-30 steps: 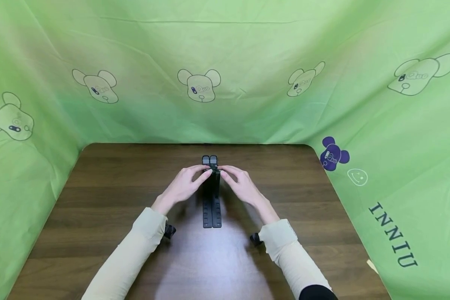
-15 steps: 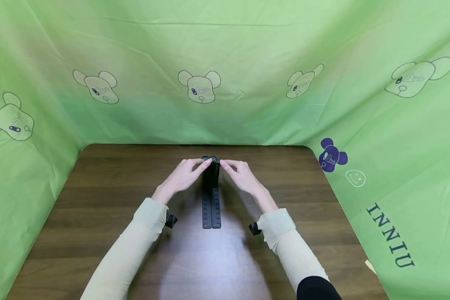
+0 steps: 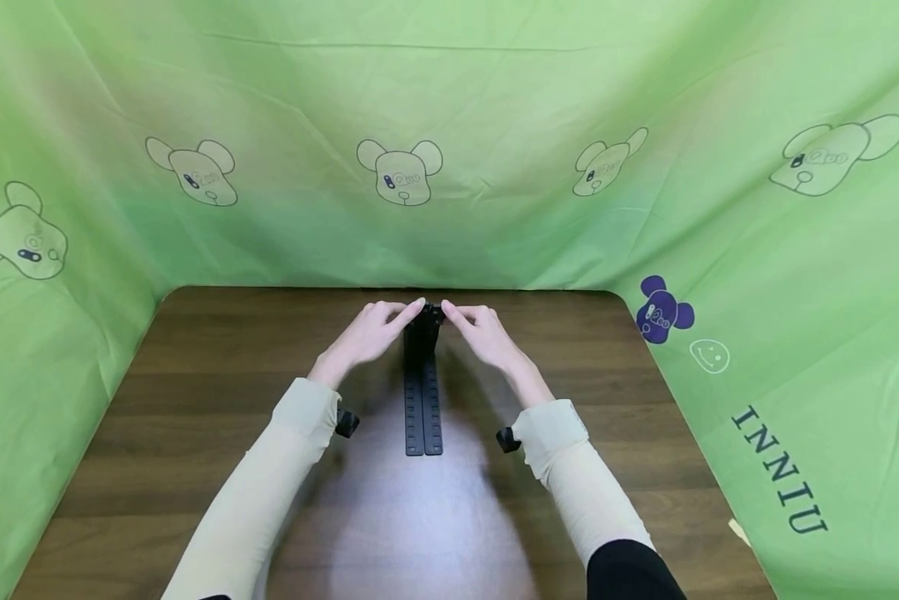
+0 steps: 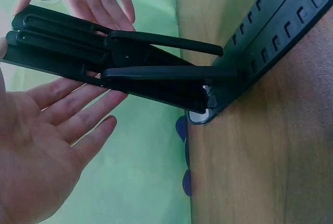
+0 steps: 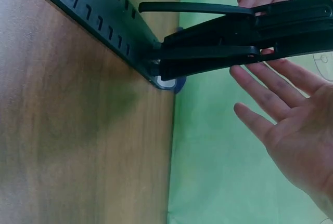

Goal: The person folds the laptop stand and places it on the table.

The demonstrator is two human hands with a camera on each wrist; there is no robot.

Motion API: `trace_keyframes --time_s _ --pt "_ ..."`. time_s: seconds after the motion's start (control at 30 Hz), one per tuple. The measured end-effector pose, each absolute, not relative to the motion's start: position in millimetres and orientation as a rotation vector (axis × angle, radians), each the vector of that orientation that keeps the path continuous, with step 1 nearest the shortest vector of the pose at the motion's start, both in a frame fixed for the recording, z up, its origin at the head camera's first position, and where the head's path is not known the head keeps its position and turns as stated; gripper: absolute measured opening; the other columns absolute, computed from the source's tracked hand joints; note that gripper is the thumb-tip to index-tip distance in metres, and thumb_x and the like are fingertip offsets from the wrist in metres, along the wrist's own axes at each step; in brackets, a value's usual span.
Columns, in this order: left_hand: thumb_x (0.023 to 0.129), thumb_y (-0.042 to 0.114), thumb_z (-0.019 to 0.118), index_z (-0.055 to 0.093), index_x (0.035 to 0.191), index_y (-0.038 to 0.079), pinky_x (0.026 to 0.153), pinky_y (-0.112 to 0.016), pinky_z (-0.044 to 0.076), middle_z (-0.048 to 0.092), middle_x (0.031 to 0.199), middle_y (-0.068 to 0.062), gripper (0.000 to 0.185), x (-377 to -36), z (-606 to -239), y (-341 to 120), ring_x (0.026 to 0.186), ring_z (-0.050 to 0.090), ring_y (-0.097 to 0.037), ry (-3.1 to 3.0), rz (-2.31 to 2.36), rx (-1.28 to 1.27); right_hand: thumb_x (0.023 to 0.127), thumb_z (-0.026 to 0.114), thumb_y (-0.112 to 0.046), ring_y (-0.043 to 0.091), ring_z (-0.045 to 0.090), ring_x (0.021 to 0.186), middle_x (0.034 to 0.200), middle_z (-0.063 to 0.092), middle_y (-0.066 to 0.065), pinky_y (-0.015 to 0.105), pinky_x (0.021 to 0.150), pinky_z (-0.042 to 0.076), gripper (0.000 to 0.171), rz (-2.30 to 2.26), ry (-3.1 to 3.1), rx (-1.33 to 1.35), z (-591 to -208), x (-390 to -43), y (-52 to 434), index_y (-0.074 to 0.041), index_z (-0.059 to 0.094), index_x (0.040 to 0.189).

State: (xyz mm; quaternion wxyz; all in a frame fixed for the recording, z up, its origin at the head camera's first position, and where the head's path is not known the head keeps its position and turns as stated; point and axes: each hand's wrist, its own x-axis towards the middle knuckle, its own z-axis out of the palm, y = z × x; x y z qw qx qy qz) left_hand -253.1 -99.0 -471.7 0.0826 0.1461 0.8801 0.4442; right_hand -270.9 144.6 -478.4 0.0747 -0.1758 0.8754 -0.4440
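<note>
A black folding laptop stand (image 3: 415, 417) stands at the middle of the table, with two notched base strips (image 4: 270, 31) lying flat side by side. Its upper panel (image 4: 57, 39) rises at an angle from the far-end hinge. Two slim support legs (image 5: 203, 8) hang between panel and base; in the wrist views one tip looks clear of the notches. My left hand (image 3: 370, 333) pinches the panel's raised end at its left edge. At the right edge, my right hand (image 3: 488, 337) pinches that same end. Both hands' other fingers extend along the panel's back.
The brown wooden table (image 3: 179, 467) ends just beyond the stand. A green curtain (image 3: 494, 83) printed with bear heads hangs at the back and sides. Small black wrist devices (image 3: 347, 422) sit at both cuffs.
Both hands have moved away from the body, tilting the panel's raised end back towards the far edge, so that it now hides the stand's far end. The base strips have stayed in place.
</note>
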Motion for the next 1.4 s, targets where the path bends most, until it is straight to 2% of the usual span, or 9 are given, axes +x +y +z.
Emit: trace_keyframes --time_s 0.57,0.67,0.73,0.8,0.87,0.97,1.1,1.23,1.4 --pt "0.108 0.078 0.035 0.069 0.148 0.006 0.125 -0.054 0.048 0.071 0.147 -0.015 0.089 -272 -461 -102 0.143 0.064 -0.032 2.557 1.337 0.309 0.112 0.044 -0.068 0.039 0.064 0.144 0.135 0.077 0.020 0.056 0.127 0.045 0.077 -1.315 2.578 -0.433 -471 -298 144 -0.002 0.080 0.129" --pt "0.107 0.078 0.035 0.075 0.130 0.004 0.117 -0.049 0.051 0.074 0.115 -0.011 0.087 -273 -458 -102 0.123 0.068 -0.028 2.539 1.350 0.289 0.112 0.044 -0.066 0.038 0.063 0.146 0.134 0.078 0.020 0.055 0.129 0.043 0.076 -1.327 2.554 -0.414 -469 -300 144 -0.001 0.080 0.128" --pt "0.107 0.077 0.036 0.072 0.108 0.007 0.105 -0.045 0.051 0.060 0.091 -0.003 0.079 -274 -456 -102 0.103 0.062 -0.025 2.526 1.371 0.278 0.113 0.044 -0.064 0.038 0.066 0.142 0.130 0.080 0.020 0.055 0.128 0.044 0.075 -1.346 2.537 -0.405 -467 -300 143 -0.001 0.081 0.127" --pt "0.108 0.075 0.036 0.058 0.090 0.012 0.096 -0.044 0.046 0.040 0.079 0.002 0.069 -275 -453 -103 0.086 0.049 -0.023 2.509 1.385 0.270 0.114 0.044 -0.061 0.038 0.068 0.139 0.127 0.080 0.022 0.055 0.128 0.044 0.073 -1.370 2.518 -0.404 -464 -302 142 0.001 0.081 0.125" --pt "0.108 0.073 0.037 0.051 0.084 0.015 0.093 -0.043 0.046 0.037 0.077 0.004 0.064 -276 -451 -103 0.081 0.042 -0.021 2.496 1.398 0.264 0.115 0.044 -0.059 0.040 0.072 0.133 0.123 0.080 0.024 0.056 0.128 0.044 0.073 -1.401 2.478 -0.410 -462 -303 140 0.003 0.080 0.125" --pt "0.108 0.073 0.038 0.068 0.090 0.011 0.103 -0.044 0.051 0.060 0.085 0.000 0.071 -279 -449 -104 0.089 0.054 -0.021 2.478 1.408 0.251 0.116 0.044 -0.056 0.043 0.074 0.128 0.121 0.080 0.028 0.058 0.128 0.044 0.073 -1.435 2.425 -0.412 -460 -306 139 0.007 0.079 0.125" --pt "0.108 0.072 0.039 0.077 0.135 0.006 0.123 -0.055 0.047 0.076 0.137 -0.014 0.081 -284 -446 -106 0.136 0.065 -0.031 2.438 1.427 0.241 0.116 0.043 -0.055 0.050 0.073 0.126 0.121 0.078 0.031 0.060 0.124 0.047 0.073 -1.460 2.385 -0.400 -459 -311 139 0.009 0.077 0.126" --pt "0.109 0.072 0.037 0.075 0.139 0.006 0.128 -0.057 0.042 0.075 0.142 -0.020 0.082 -289 -444 -107 0.149 0.059 -0.039 2.381 1.437 0.234 0.116 0.043 -0.056 0.051 0.073 0.124 0.121 0.078 0.031 0.060 0.120 0.051 0.074 -1.466 2.350 -0.392 -458 -316 138 0.009 0.076 0.129" --pt "0.110 0.072 0.038 0.076 0.138 0.005 0.129 -0.055 0.042 0.076 0.139 -0.020 0.082 -298 -443 -107 0.145 0.064 -0.037 2.325 1.465 0.211 0.116 0.044 -0.056 0.046 0.076 0.121 0.123 0.078 0.031 0.058 0.120 0.053 0.075 -1.502 2.290 -0.364 -455 -323 135 0.011 0.075 0.130"
